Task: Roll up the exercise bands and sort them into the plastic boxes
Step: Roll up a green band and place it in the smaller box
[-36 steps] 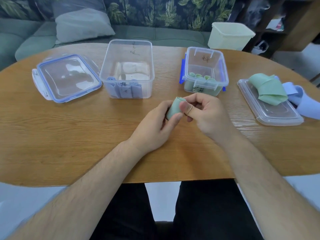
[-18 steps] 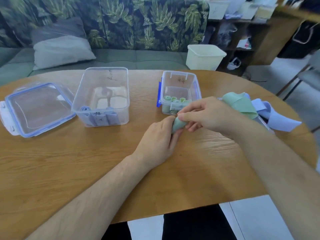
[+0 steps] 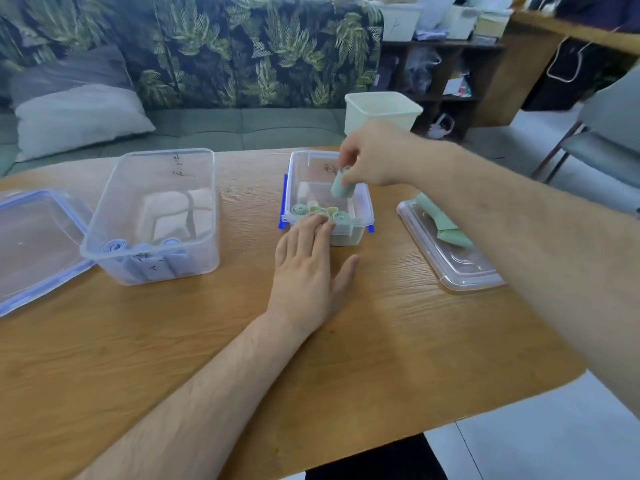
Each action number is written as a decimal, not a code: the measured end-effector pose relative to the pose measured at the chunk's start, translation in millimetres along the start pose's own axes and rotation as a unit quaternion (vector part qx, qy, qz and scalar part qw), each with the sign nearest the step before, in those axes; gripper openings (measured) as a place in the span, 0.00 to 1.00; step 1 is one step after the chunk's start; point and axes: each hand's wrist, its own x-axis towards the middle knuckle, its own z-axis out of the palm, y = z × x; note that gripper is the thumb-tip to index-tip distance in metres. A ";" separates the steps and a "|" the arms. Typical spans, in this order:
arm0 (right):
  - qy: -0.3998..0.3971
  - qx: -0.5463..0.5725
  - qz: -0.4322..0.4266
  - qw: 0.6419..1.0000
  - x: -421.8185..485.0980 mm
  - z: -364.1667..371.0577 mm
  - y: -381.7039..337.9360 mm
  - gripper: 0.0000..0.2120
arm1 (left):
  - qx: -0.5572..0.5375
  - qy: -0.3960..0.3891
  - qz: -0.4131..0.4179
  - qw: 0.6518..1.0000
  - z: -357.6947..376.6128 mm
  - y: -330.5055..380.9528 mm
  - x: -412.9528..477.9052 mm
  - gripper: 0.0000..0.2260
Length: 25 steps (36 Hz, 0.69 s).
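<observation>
Head: green roll [image 3: 341, 187] in right hand [image 3: 372, 154]

Home living room, partly used for storage. I sit at a rounded wooden tabletop [image 3: 398, 341]. Directly behind it is a grey-green sofa [image 3: 242, 128] with a pale pillow [image 3: 76, 116] toward its left end and a dark leaf-print backrest [image 3: 242, 46]. Beyond the tabletop's far right corner stands a dark wooden shelf unit [image 3: 446, 46], cluttered with papers and bags, with tubs [image 3: 398, 20] on top. A cream bin [image 3: 381, 110] sits between the two. Right of the tabletop: a chair [image 3: 602, 147] on a pale tiled floor [image 3: 536, 445]. On the tabletop are hand-labelled clear plastic boxes [image 3: 152, 216].
</observation>
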 end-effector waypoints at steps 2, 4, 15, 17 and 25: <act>-0.024 -0.040 -0.017 0.999 9.4 12.7 4.2 0.12 | 0.023 -0.015 0.016 0.999 2.1 -3.0 3.4 0.25; -0.050 -0.074 -0.026 0.996 16.6 22.1 8.6 0.12 | 0.037 -0.023 0.043 0.998 2.6 -4.7 9.1 0.25; -0.119 -0.127 -0.042 0.984 24.0 37.2 14.1 0.14 | 0.055 -0.085 0.061 0.993 -4.4 -3.9 33.4 0.26; -0.124 -0.126 -0.043 0.983 24.5 35.5 14.2 0.14 | 0.050 -0.079 0.062 0.994 -4.7 -5.3 35.6 0.24; -0.154 -0.107 -0.044 0.981 20.0 31.5 13.2 0.10 | 0.045 -0.098 0.036 0.994 -6.9 -8.9 42.2 0.21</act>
